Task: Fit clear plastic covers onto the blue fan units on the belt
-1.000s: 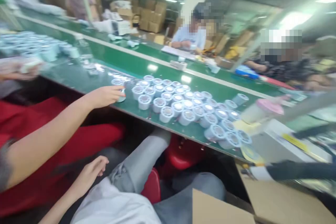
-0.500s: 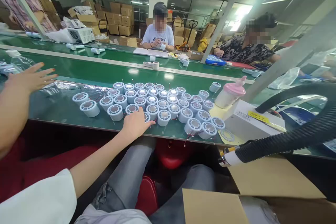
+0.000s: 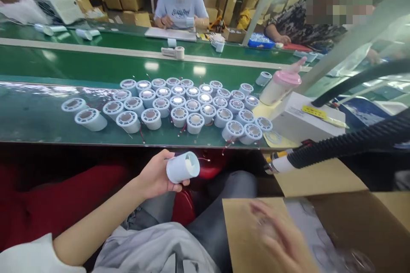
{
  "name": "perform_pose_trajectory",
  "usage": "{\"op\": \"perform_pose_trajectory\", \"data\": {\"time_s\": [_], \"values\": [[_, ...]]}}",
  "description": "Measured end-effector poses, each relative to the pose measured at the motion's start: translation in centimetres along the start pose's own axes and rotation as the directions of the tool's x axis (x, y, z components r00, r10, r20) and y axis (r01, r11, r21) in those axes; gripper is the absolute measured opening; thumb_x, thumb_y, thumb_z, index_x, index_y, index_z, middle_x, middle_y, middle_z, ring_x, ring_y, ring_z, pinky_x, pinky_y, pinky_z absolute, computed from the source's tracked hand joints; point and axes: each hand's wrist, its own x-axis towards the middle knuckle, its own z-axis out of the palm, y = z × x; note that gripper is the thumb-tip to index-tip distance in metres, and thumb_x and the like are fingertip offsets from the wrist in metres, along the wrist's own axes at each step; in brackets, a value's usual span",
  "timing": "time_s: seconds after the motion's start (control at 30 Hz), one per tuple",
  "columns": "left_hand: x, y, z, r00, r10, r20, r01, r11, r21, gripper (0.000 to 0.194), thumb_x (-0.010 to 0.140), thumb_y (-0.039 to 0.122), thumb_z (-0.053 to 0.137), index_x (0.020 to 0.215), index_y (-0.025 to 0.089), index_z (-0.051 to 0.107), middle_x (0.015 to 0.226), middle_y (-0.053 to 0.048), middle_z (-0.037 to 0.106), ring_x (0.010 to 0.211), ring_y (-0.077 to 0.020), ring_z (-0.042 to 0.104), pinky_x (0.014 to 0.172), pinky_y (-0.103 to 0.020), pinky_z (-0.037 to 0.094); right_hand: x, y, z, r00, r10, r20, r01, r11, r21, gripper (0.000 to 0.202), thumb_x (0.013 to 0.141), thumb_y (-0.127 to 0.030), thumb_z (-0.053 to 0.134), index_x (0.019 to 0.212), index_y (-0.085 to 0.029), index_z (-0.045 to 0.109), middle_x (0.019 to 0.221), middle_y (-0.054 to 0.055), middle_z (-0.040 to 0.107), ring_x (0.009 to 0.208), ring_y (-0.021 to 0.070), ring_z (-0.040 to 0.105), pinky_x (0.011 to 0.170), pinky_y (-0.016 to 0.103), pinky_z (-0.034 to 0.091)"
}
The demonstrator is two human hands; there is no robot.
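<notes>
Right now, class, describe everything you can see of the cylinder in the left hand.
The cylinder is pale blue, smooth and plastic-looking. It lies tilted nearly sideways in the left hand, above the lap, its open end facing right. Something whitish shows inside, and a thin wire with a small pale tip sticks out beyond it.

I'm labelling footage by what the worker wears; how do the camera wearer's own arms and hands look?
The left hand is gloveless, with no watch or bracelet showing; a loose, plain white sleeve ends well above the wrist. The right hand is blurred but appears gloveless; its sleeve is out of view.
</notes>
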Motion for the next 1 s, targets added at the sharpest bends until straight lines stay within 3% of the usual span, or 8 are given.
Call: {"op": "perform_pose_trajectory", "data": {"time_s": [0.1, 0.23, 0.37, 0.53, 0.6, 0.73, 0.83, 1.0], "values": [[2.2, -1.2, 0.3, 0.955, -0.283, 0.089, 0.271, 0.955, 0.124, 0.076, 0.068, 0.082, 0.039, 0.086, 0.011, 0.059, 0.059, -0.008, 0.063, 0.039, -0.0172, 0.053, 0.026, -0.022, 0.032, 4.3, -2.9, 2.4, 0.976, -0.195, 0.102, 0.213, 0.952, -0.219, 0.043, 0.085, -0.033, 0.057, 0.128, -0.025, 0.053, 0.119, 0.013, 0.059, 0.105, 0.0280, 0.059, 0.082, 0.040, 0.055], [3.7, -2.1, 1.2, 0.893, -0.443, 0.077, 0.374, 0.828, 0.418, 0.097, 0.055, 0.096, 0.018, 0.081, 0.011, 0.058, 0.050, -0.003, 0.056, 0.027, -0.0112, 0.040, 0.021, -0.022, 0.025, 7.6, -4.7, 4.1, 0.971, -0.209, 0.118, 0.238, 0.892, -0.384, 0.046, 0.083, -0.029, 0.059, 0.129, -0.028, 0.055, 0.124, 0.014, 0.054, 0.103, 0.0290, 0.055, 0.080, 0.043, 0.054], [3.9, -1.9, 2.4, 0.866, -0.475, 0.157, 0.258, 0.693, 0.673, 0.083, 0.061, 0.090, 0.032, 0.078, 0.013, 0.057, 0.050, 0.002, 0.050, 0.031, -0.0063, 0.033, 0.026, -0.019, 0.022, 7.9, -4.3, 4.0, 0.956, -0.159, 0.245, 0.243, 0.897, -0.369, 0.043, 0.079, -0.025, 0.062, 0.121, -0.025, 0.060, 0.132, 0.015, 0.048, 0.100, 0.0293, 0.054, 0.077, 0.043, 0.054], [3.5, -0.7, 3.5, 0.824, -0.513, 0.242, 0.009, 0.439, 0.898, 0.054, 0.083, 0.064, 0.043, 0.084, 0.014, 0.062, 0.067, -0.002, 0.056, 0.050, -0.0100, 0.044, 0.036, -0.020, 0.030, 7.5, -3.1, 3.9, 0.937, -0.129, 0.324, 0.196, 0.963, -0.186, 0.030, 0.077, -0.023, 0.063, 0.107, -0.021, 0.064, 0.134, 0.014, 0.042, 0.105, 0.0269, 0.051, 0.085, 0.043, 0.051], [3.0, -0.4, 3.7, 0.872, -0.418, 0.254, -0.138, 0.287, 0.948, 0.033, 0.085, 0.046, 0.050, 0.086, 0.016, 0.063, 0.075, -0.001, 0.059, 0.062, -0.0122, 0.051, 0.049, -0.021, 0.038, 7.2, -3.1, 4.0, 0.933, -0.103, 0.346, 0.141, 0.986, -0.088, 0.023, 0.075, -0.019, 0.066, 0.098, -0.020, 0.066, 0.126, 0.013, 0.046, 0.106, 0.0257, 0.051, 0.087, 0.041, 0.050], [2.0, -0.8, 3.9, 0.949, 0.006, 0.314, -0.314, 0.044, 0.948, 0.017, 0.083, 0.027, 0.053, 0.094, 0.020, 0.064, 0.094, -0.001, 0.061, 0.086, -0.0164, 0.055, 0.078, -0.026, 0.041, 6.6, -3.7, 4.2, 0.940, 0.034, 0.340, -0.104, 0.976, 0.189, 0.014, 0.069, -0.020, 0.075, 0.076, -0.019, 0.063, 0.114, 0.008, 0.050, 0.107, 0.0226, 0.052, 0.090, 0.036, 0.048], [1.7, -1.7, 3.4, 0.934, 0.213, 0.286, -0.310, 0.090, 0.946, 0.029, 0.080, 0.037, 0.061, 0.104, 0.021, 0.062, 0.099, -0.002, 0.060, 0.087, -0.0181, 0.056, 0.077, -0.027, 0.042, 6.3, -4.4, 4.3, 0.951, 0.170, 0.258, -0.254, 0.905, 0.341, 0.014, 0.082, -0.029, 0.063, 0.072, -0.019, 0.062, 0.110, 0.008, 0.053, 0.105, 0.0215, 0.056, 0.090, 0.036, 0.047], [2.4, -3.2, 1.9, 0.880, 0.303, 0.365, -0.423, 0.152, 0.893, 0.064, 0.057, 0.047, 0.081, 0.115, 0.028, 0.063, 0.102, -0.005, 0.053, 0.095, -0.0227, 0.055, 0.088, -0.035, 0.045, 6.2, -5.2, 4.2, 0.935, 0.348, 0.063, -0.342, 0.842, 0.418, 0.026, 0.085, -0.032, 0.055, 0.063, -0.018, 0.060, 0.099, 0.009, 0.058, 0.088, 0.0196, 0.059, 0.070, 0.030, 0.051]]}}
